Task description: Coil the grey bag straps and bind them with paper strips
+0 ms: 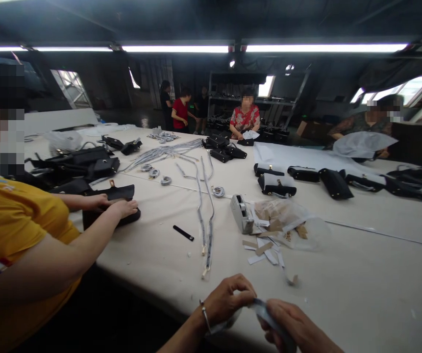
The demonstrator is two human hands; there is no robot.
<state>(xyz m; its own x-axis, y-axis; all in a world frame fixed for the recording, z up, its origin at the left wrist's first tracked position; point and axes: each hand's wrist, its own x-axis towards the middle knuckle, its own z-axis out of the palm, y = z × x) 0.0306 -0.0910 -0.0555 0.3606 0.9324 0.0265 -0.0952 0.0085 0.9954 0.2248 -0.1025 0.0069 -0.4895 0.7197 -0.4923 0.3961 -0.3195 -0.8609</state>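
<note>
Near the table's front edge, my left hand (230,300), with a bracelet at its wrist, pinches one part of a grey-blue bag strap (274,323). My right hand (294,326) is closed around another part, and a bend of strap runs between the two. Some of the strap is hidden by my fingers and below the frame. Beyond my hands lie two long film-wrapped straps (200,211) with gold clasps. Farther back are several coiled straps (165,181) and a heap of straight straps (166,153).
A tape dispenser (242,214) stands by loose paper strips (265,251) and a clear plastic bag (299,223). A short black strip (183,233) lies left of centre. At left, a co-worker in yellow (15,230) handles a black handbag (124,196). More handbags (277,184) sit farther back.
</note>
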